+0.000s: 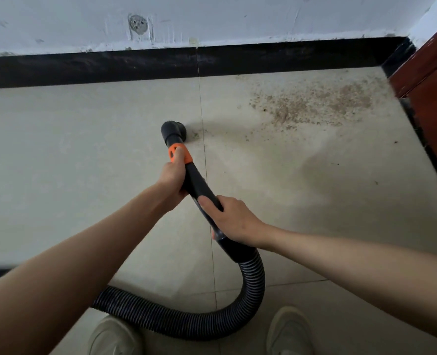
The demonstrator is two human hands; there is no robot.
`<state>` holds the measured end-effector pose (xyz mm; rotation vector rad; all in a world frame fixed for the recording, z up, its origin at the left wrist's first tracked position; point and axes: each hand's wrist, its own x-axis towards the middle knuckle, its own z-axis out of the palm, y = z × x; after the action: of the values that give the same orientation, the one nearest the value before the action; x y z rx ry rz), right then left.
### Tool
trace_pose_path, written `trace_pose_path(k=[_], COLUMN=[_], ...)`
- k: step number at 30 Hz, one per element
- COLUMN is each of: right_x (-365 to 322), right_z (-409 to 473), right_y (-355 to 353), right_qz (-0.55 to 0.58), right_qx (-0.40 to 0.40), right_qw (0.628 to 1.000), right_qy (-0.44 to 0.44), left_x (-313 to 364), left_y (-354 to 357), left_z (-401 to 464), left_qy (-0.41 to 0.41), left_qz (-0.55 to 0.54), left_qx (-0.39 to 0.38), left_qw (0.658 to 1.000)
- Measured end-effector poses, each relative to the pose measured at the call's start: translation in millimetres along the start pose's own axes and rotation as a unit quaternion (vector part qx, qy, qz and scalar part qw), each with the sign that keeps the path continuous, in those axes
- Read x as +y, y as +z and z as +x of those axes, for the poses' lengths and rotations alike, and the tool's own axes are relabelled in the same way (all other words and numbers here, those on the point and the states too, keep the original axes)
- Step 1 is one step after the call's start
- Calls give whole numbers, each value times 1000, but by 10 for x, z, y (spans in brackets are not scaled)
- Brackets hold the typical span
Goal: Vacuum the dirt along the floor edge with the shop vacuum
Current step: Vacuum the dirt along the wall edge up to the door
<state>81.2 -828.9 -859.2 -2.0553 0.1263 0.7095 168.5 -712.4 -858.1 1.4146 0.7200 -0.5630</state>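
Observation:
I hold a black vacuum wand (pixel 198 184) with both hands. My left hand (pixel 172 179) grips it just below the orange collar (pixel 180 153). My right hand (pixel 234 217) grips it lower, near the cuff. Its round black nozzle (pixel 173 130) rests on the beige tile floor, next to a grout line. A patch of brown dirt (pixel 312 103) lies to the right of the nozzle, towards the corner. The ribbed black hose (pixel 254 285) loops from the wand down and off to the left.
A black baseboard (pixel 109 67) runs along the white wall (pixel 212 19) ahead. A reddish-brown door frame (pixel 432 80) stands at the right corner. My two light shoes (pixel 114 336) (pixel 290 331) are at the bottom, with the hose in front of them.

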Motion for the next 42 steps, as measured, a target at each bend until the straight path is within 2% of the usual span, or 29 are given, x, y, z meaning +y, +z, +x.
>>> trace_pose_path(k=[7, 12, 18, 22, 25, 30, 33, 38, 42], right_x=[-11, -79, -89, -29, -47, -240, -385, -464, -325], right_z=[-126, -80, -137, -334, -403, -309, -242, -350, -582], right_y=[241, 225, 108, 79, 65, 152, 242, 519, 622], right_qz=[87, 78, 88, 109, 120, 97, 69, 47, 83], right_qx=[38, 77, 159, 188, 184, 165, 108, 75, 114], right_qw=[995, 993, 977, 964, 961, 967, 981, 989, 981], right_qy=[39, 51, 113, 154, 166, 167, 148, 122, 134], left_x=[-62, 35, 47, -43, -47, 34, 48, 6, -119], left_y=[-15, -44, 296, 465, 464, 255, -41, -476, -368], left_z=[-62, 13, 79, 1, -74, -126, -144, -238, -432], left_qy=[-6, -29, -12, -39, -48, -48, -40, -68, -54], left_qz=[7, 8, 39, 71, 65, 35, -3, 8, 46], left_qx=[-44, -98, -129, -180, -194, -130, -83, -125, -149], left_qw=[999, 995, 991, 980, 978, 990, 996, 990, 986])
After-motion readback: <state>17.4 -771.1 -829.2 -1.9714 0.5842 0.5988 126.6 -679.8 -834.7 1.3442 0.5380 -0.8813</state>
